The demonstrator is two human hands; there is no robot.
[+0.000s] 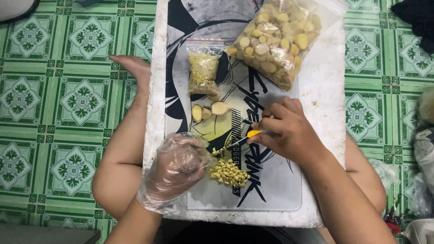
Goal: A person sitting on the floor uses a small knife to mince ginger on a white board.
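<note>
My left hand (174,169), in a clear plastic glove, is closed on a small yellow piece at the blade's tip. My right hand (285,129) grips a small knife with a yellow handle (254,133), whose blade points left to the gloved fingers. Just below the blade lies a pile of small yellow diced bits (228,173). A few peeled pale slices (209,111) lie above on the printed mat (271,180).
A small zip bag of chopped yellow bits (203,72) and a large clear bag of peeled pale chunks (278,38) lie at the mat's far end. The mat rests on a white foam board (323,95) across my legs, over a green patterned tile floor (68,99).
</note>
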